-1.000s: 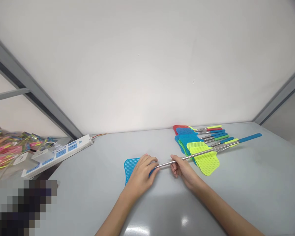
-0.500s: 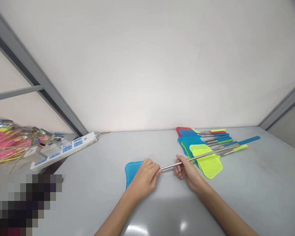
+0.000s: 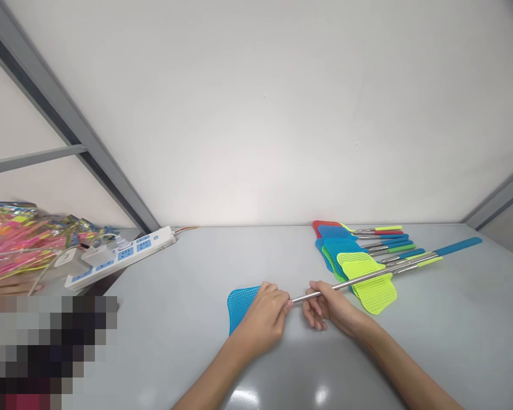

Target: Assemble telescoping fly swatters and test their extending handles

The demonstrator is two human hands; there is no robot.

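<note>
A blue fly swatter with a long metal rod and a blue handle lies across both hands, its handle pointing right. My left hand is closed around it where the mesh head meets the rod, hiding part of the head. Farther along, my right hand loosely holds the rod between thumb and fingers, its lower fingers curled below. The rod passes over a yellow-green fly swatter at the front of a pile. Behind it lie blue, green and red fly swatters, handles to the right.
A white power strip with plugged-in adapters lies at the table's left edge. Beyond it are pink and yellow items in clear wrapping, with part of another person's hand near them. A pale wall rises behind the grey table.
The blue handle has slid farther right, away from the mesh head, and the rod shows longer. My right hand's lower fingers have loosened a little. The whole view has shifted slightly.
</note>
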